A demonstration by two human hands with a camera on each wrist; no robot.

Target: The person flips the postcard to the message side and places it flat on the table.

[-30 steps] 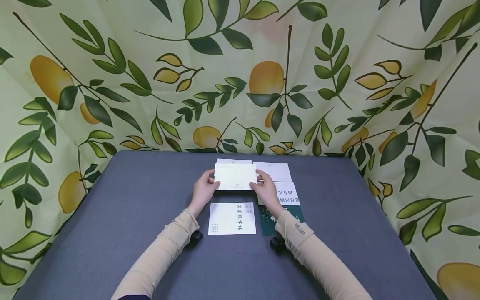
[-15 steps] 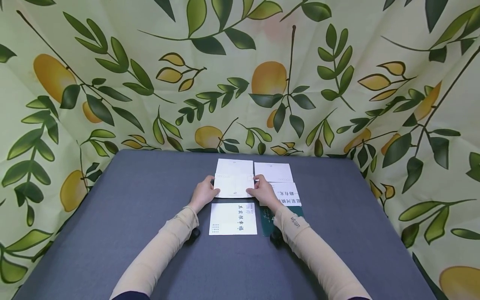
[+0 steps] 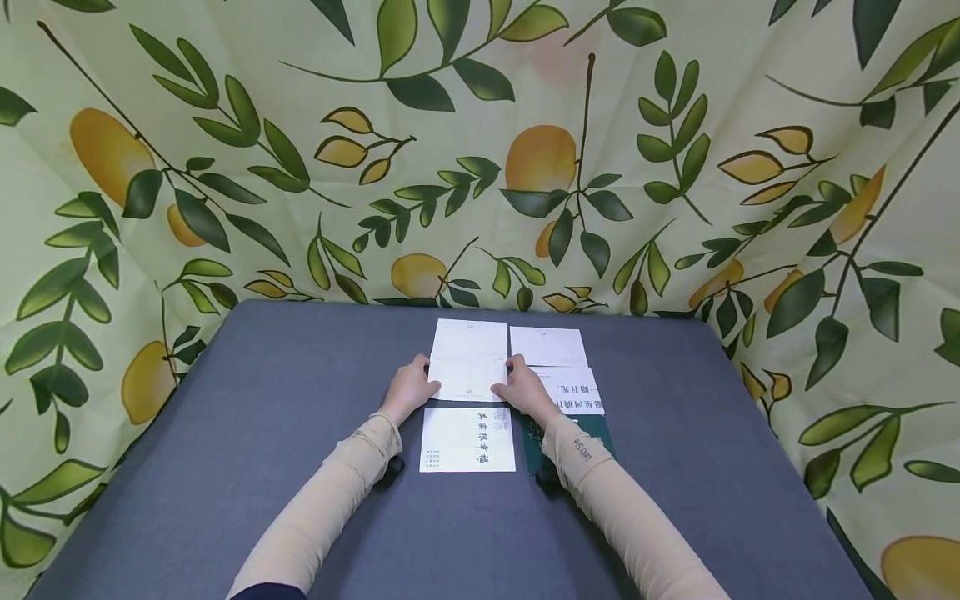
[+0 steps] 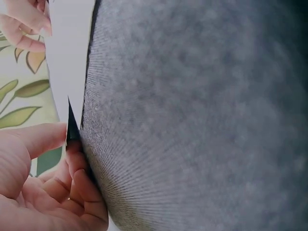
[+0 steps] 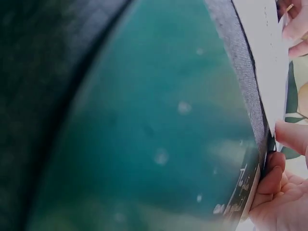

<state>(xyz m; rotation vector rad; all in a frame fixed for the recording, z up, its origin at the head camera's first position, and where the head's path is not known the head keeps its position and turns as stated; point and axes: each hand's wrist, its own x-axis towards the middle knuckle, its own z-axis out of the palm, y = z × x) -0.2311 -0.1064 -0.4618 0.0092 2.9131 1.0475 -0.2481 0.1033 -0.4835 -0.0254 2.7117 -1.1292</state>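
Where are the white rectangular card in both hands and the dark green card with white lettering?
White rectangular card [image 3: 468, 379]: head view, middle of its face.
Dark green card [image 5: 159, 113]: right wrist view, middle of its blurred surface.

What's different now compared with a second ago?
The held card moved toward the person and looks lower, its near edge now close to the near lettered card. More of the left far card shows beyond it. The left hand and right hand kept their grip; nothing was let go. The near lettered card, left far card and green card stayed put.
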